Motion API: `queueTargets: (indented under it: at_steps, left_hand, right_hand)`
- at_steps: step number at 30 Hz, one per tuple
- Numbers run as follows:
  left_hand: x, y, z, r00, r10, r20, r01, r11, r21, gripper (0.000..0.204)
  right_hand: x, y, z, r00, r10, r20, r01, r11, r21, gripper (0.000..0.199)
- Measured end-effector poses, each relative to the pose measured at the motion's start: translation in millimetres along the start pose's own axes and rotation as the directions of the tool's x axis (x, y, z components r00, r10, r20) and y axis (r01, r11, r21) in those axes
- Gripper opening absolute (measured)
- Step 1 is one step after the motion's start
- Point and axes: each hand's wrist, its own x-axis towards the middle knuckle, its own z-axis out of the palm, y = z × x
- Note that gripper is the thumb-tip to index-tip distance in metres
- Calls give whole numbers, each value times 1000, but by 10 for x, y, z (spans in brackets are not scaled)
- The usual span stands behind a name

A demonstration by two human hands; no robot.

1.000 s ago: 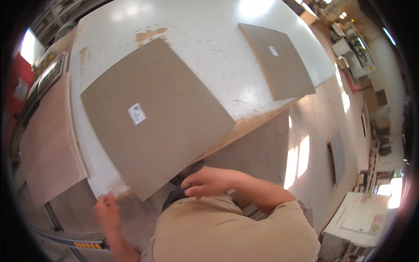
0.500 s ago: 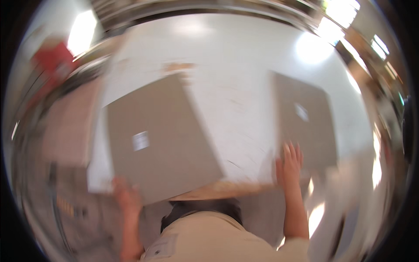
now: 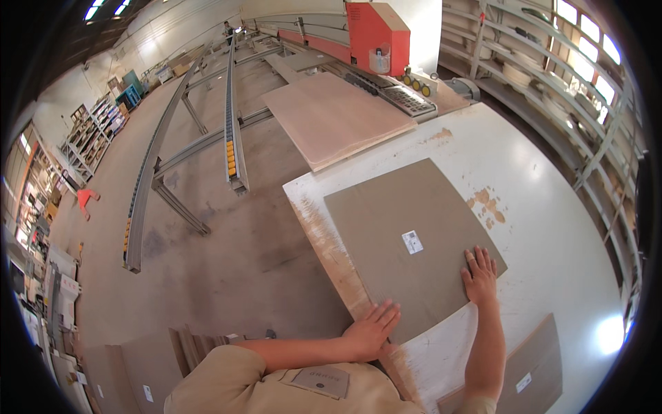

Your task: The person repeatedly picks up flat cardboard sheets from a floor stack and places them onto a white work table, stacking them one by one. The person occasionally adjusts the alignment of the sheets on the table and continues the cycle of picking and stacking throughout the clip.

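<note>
A flat brown-grey panel (image 3: 386, 214) with a small white label lies on the white worktable, near its worn left edge. My right hand (image 3: 480, 277) rests flat on the panel near its right corner, fingers stretched out and spread. At the panel's near edge, my left hand (image 3: 374, 330) lies with its fingers extended over the border; its thumb is hidden. Neither hand is closed around anything. A second labelled panel (image 3: 541, 369) of the same colour lies at the near right, partly hidden behind my right forearm.
A pinkish board (image 3: 338, 117) lies beyond the worktable (image 3: 552, 228), beside a red machine (image 3: 378, 38) with a keypad. Roller rails (image 3: 232, 131) on metal legs run along the left. More panels (image 3: 138, 372) stand at the lower left; shelving (image 3: 538, 76) lines the right.
My view has swung left toward the red machine and rails. My right hand has moved from the second panel onto the first; my left hand stays by the first panel's near edge.
</note>
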Motion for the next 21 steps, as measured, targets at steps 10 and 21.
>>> queueTargets:
  at_steps: [10, 21]
  left_hand:
    - [252, -273, -207, 939, 318, 132, -198, 811, -550, 57]
    - [586, -548, 87, 924, 158, -349, -201, 975, -90, 54]
  right_hand:
    - [-304, 52, 48, 994, -105, -18, 106, 993, 60, 55]
    - [-1364, -733, 364, 982, 167, -84, -146, 967, 209, 50]
